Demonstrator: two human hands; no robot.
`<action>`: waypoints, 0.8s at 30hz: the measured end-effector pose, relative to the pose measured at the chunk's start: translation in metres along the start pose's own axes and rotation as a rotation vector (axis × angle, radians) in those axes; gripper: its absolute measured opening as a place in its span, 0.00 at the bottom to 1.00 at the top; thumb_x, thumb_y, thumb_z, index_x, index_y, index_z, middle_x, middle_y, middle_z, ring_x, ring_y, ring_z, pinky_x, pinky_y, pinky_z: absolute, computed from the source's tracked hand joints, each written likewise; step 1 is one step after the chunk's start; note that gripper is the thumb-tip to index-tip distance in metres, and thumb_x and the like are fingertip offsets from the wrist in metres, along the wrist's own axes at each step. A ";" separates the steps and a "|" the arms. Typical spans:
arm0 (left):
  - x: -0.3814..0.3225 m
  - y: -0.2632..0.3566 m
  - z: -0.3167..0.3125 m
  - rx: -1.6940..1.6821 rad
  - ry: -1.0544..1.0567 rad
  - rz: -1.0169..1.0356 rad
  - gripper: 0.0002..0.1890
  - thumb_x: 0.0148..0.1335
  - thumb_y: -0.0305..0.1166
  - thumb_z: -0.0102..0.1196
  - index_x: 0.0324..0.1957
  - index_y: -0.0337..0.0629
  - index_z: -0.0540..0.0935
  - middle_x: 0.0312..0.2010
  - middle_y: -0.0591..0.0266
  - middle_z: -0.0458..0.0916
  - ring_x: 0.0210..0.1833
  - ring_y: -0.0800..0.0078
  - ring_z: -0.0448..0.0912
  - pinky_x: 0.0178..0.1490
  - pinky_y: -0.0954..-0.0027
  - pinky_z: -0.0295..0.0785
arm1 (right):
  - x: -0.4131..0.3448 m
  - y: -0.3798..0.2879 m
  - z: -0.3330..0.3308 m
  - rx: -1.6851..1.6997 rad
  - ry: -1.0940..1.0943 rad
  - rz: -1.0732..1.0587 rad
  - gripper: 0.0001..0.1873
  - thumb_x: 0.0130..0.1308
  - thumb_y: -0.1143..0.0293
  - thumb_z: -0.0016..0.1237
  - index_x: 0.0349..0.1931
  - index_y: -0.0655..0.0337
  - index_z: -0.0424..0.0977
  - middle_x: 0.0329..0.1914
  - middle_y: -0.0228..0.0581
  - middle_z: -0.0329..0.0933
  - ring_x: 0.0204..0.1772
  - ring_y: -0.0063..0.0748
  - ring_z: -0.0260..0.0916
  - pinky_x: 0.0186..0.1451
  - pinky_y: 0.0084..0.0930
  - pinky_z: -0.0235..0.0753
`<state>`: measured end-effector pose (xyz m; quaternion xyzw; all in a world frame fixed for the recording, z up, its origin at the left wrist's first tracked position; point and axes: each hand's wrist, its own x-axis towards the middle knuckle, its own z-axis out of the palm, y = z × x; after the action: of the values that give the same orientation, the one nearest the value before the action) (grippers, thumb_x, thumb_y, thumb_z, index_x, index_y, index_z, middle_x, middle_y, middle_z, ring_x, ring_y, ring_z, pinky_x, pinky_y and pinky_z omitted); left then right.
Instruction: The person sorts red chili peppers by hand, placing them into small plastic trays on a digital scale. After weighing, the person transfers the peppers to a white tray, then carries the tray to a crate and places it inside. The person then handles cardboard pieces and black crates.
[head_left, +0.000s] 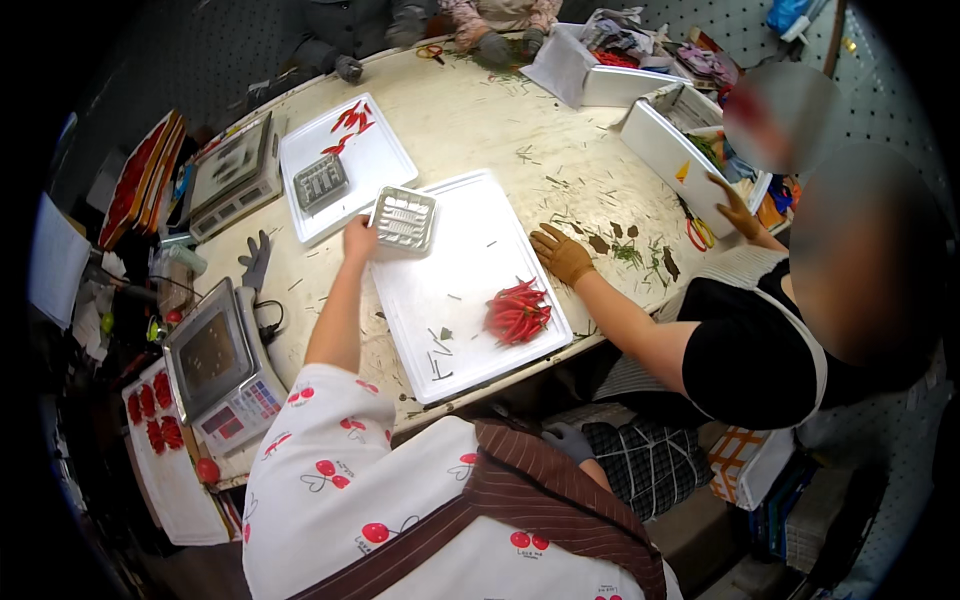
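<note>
My bare left hand grips the near left edge of a clear plastic punnet, tilted over the top left corner of a white tray. On that tray's right part lies a heap of red chili peppers, with a few stem scraps to its left. Low beside the table edge is my right hand, in a grey glove; whether it holds anything cannot be seen. A second white tray behind carries another clear plastic punnet and loose red chilies.
A digital scale and a grey glove are at left, another scale behind. A co-worker's gloved hand rests right of the near tray. Scissors and foam boxes stand at right; other people work across the table.
</note>
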<state>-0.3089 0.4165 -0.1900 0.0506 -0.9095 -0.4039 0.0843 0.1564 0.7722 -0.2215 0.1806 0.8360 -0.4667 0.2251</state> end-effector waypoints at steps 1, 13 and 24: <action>-0.002 -0.008 -0.023 0.093 -0.027 0.023 0.13 0.49 0.30 0.52 0.37 0.36 0.81 0.33 0.47 0.81 0.37 0.54 0.79 0.42 0.62 0.72 | 0.005 -0.001 -0.001 0.002 -0.005 -0.006 0.19 0.58 0.56 0.50 0.42 0.62 0.76 0.39 0.48 0.77 0.43 0.41 0.75 0.45 0.30 0.72; 0.012 0.025 -0.059 0.213 -0.221 0.501 0.14 0.43 0.23 0.57 0.37 0.42 0.82 0.42 0.55 0.77 0.49 0.55 0.72 0.50 0.61 0.70 | 0.043 -0.030 -0.004 -0.032 -0.086 0.008 0.17 0.58 0.58 0.51 0.41 0.60 0.76 0.40 0.47 0.77 0.44 0.40 0.75 0.46 0.29 0.72; 0.091 0.039 -0.018 0.441 -0.315 0.530 0.05 0.42 0.24 0.55 0.26 0.43 0.79 0.30 0.54 0.78 0.39 0.56 0.75 0.42 0.60 0.71 | 0.031 -0.039 -0.002 -0.070 -0.085 0.124 0.20 0.57 0.56 0.49 0.44 0.61 0.75 0.44 0.51 0.75 0.49 0.48 0.72 0.50 0.33 0.70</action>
<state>-0.3957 0.4150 -0.1390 -0.2323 -0.9579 -0.1655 0.0320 0.1099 0.7573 -0.2102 0.2042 0.8286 -0.4296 0.2952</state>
